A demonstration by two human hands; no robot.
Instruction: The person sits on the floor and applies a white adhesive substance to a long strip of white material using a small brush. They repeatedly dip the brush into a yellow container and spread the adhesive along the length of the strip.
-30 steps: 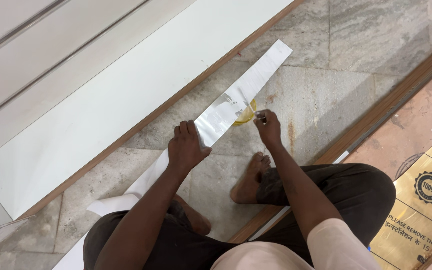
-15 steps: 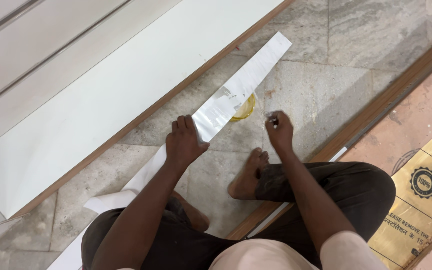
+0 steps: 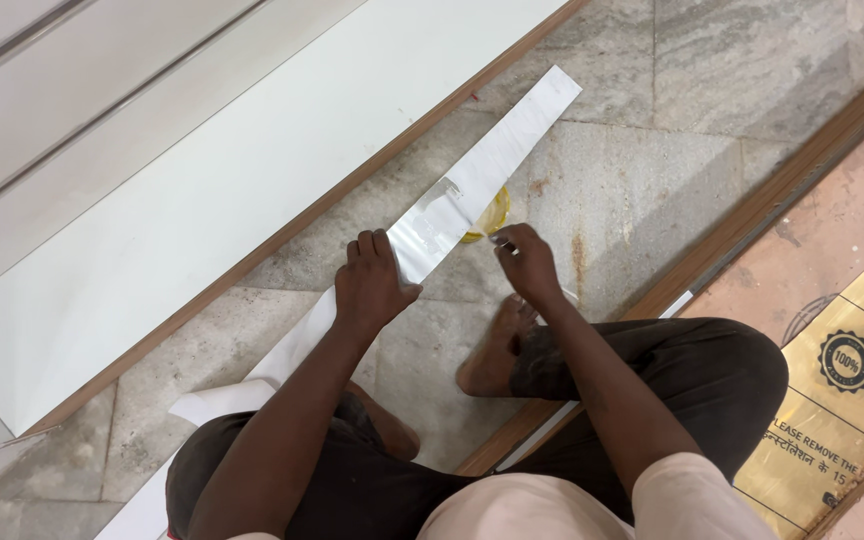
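Observation:
A long white laminate strip (image 3: pixel 512 140) lies diagonally on the stone floor. My left hand (image 3: pixel 370 285) presses flat on the strip near its middle. My right hand (image 3: pixel 527 262) pinches a small tool or brush at the strip's right edge, its tip touching the strip. A small round container of yellow glue (image 3: pixel 492 215) sits on the floor just beyond my right hand, partly hidden under the strip. A shiny wet-looking patch shows on the strip between my hands.
A large white board with a brown edge (image 3: pixel 202 200) lies to the left of the strip. A wooden-edged panel (image 3: pixel 772 210) runs along the right, with gold-wrapped sheet (image 3: pixel 852 370) beyond it. My bare foot (image 3: pixel 497 350) rests below my right hand.
My right hand has gone from the glue container down and away, then back up to the strip's edge. My left hand has stayed pressed on the strip.

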